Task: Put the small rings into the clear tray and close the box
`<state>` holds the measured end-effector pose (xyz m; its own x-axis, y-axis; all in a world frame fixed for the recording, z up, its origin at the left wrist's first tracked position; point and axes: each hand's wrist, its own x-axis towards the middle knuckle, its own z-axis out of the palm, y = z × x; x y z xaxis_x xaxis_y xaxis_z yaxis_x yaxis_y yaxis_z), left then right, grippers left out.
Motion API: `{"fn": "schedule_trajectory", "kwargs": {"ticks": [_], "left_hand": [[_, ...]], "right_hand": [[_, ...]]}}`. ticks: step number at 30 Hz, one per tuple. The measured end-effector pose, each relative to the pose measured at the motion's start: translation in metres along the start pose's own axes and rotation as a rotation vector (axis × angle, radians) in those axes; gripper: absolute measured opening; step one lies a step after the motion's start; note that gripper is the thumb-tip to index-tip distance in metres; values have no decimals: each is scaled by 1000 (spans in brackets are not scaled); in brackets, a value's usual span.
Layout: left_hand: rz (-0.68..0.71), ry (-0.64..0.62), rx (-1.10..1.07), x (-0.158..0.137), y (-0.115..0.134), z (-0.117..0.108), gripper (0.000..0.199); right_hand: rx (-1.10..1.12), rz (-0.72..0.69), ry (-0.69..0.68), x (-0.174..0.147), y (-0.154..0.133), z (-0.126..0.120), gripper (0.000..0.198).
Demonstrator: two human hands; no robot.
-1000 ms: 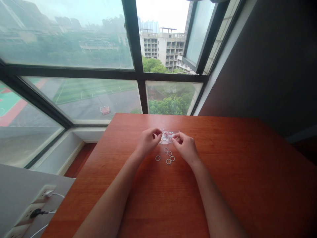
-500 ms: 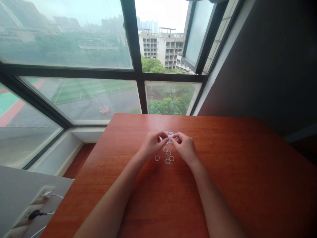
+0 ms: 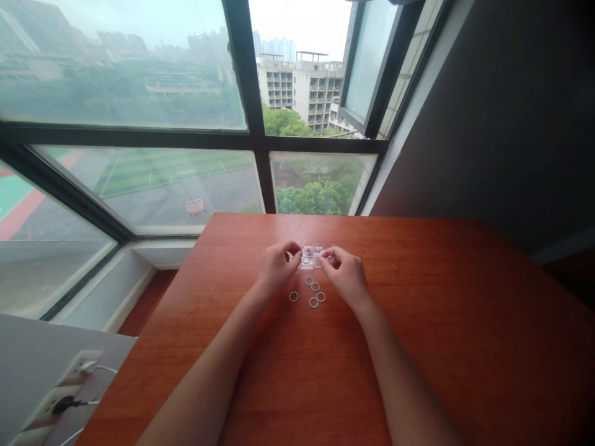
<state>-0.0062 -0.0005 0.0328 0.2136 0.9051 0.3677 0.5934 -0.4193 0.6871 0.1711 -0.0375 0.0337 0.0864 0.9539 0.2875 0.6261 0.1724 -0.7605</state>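
My left hand [image 3: 280, 262] is closed in a pinch at the left side of a small clear plastic case [image 3: 307, 266]. Whatever lies between its fingertips, if anything, is too small to tell. One ring [image 3: 306, 261] shows within the case, close to those fingertips. At the case's right side my right hand [image 3: 343, 267] is pinched too, thumb against forefinger. A whitish bit shows by its fingertips, but I cannot make out whether it is held. Several thin pale rings [image 3: 315, 287] lie loose on the table in front of the case, one of them [image 3: 294, 297] apart to the left.
The reddish-brown wooden table [image 3: 446, 310] reaches to the window frame [image 3: 320, 145] at the back. A dark wall [image 3: 502, 136] rises on the right. Power sockets with plugs [image 3: 65, 402] sit on the wall low at the left, beyond the table edge.
My hands were together, fingertips nearly touching over the case. My left hand has drawn away leftward, showing the case and the ring in it. My right hand has hardly moved.
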Motion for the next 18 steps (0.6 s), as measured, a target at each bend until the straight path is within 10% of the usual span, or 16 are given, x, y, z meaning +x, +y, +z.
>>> {"fn": "schedule_trajectory", "kwargs": {"ticks": [18], "left_hand": [[-9, 30, 64, 3, -9, -9, 14]], "right_hand": [[-145, 24, -113, 1, 6, 0, 13]]}}
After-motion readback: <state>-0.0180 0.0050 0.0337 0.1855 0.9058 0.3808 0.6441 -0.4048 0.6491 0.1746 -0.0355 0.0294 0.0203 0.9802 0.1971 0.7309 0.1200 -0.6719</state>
